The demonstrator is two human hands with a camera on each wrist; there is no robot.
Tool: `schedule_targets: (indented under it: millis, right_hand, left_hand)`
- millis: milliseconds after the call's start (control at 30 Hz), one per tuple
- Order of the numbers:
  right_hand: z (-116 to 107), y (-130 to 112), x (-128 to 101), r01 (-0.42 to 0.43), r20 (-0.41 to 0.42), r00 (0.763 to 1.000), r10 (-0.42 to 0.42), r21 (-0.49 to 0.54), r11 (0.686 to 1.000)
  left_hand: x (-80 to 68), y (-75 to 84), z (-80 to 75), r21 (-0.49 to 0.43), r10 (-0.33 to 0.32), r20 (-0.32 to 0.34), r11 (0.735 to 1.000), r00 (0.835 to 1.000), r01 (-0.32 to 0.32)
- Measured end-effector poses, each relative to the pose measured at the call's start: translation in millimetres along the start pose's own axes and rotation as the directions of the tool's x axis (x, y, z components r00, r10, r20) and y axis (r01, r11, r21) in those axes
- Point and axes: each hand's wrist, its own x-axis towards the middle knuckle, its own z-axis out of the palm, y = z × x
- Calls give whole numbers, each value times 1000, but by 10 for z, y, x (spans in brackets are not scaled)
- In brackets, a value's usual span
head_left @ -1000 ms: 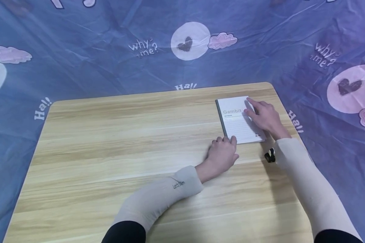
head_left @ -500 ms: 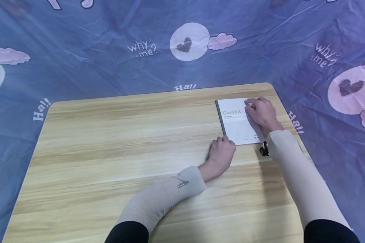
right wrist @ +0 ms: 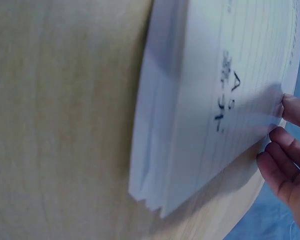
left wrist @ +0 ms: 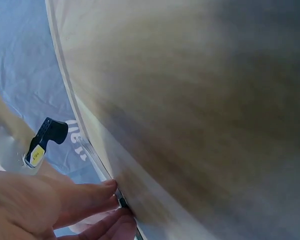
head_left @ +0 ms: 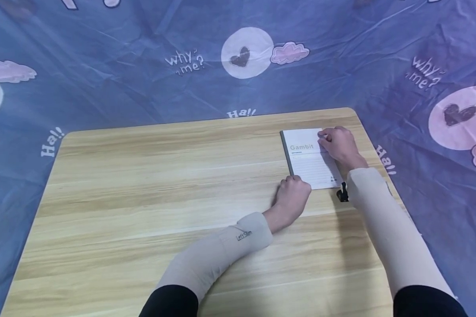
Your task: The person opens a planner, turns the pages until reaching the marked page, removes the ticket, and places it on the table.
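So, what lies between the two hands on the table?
In the head view, only the white notebook lies between them: the left hand touches its near left corner, the right hand grips its far right edge.

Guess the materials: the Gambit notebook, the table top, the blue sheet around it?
Notebook: paper, matte white ruled cover, stacked page edges visible in the right wrist view, grey spine strip.
Table top: wood-look, likely laminate; regular pale grain, soft sheen.
Blue sheet: thin printed fabric or plastic film, judging by its creases; cannot tell which.
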Motion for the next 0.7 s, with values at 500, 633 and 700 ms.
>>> schedule_targets:
  millis: [500, 633, 700]
  right_hand:
    - [20, -88, -77, 75, 21, 997, -76, 27, 997]
    - [44, -130, -107, 95, 28, 995, -96, 29, 995]
    - [58, -158, -126, 99, 30, 995, -100, 29, 995]
  left_hand:
    - [-162, -93, -16, -50, 73, 48, 996, 996, -71]
    - [-253, -146, -28, -52, 81, 52, 996, 995, -79]
    - [-297, -180, -36, -65, 77, 53, 995, 996, -73]
